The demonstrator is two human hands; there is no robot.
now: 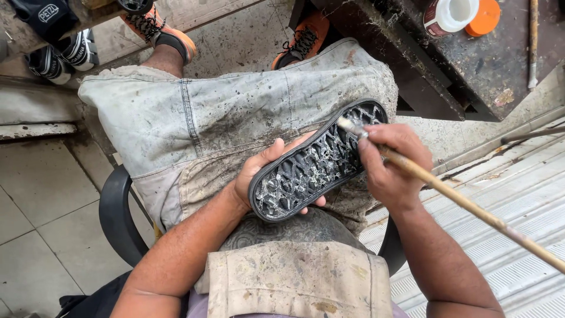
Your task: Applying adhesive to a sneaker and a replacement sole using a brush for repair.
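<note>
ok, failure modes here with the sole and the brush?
The left hand only cradles the black sole from beneath on the lap, so brush pressure may tip it. The right hand holds the long brush near its tip; the wet coating could smear onto the fingers or the stained shorts.

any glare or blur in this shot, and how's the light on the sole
Head view: soft, even daylight with no hard shadows. Wet glints shine in the recesses of the black sole, which the left hand cradles. The right hand and its long brush are sharp, with no motion blur. Wide-lens bending shows at the frame edges. The white container at the top looks slightly overexposed.
</note>
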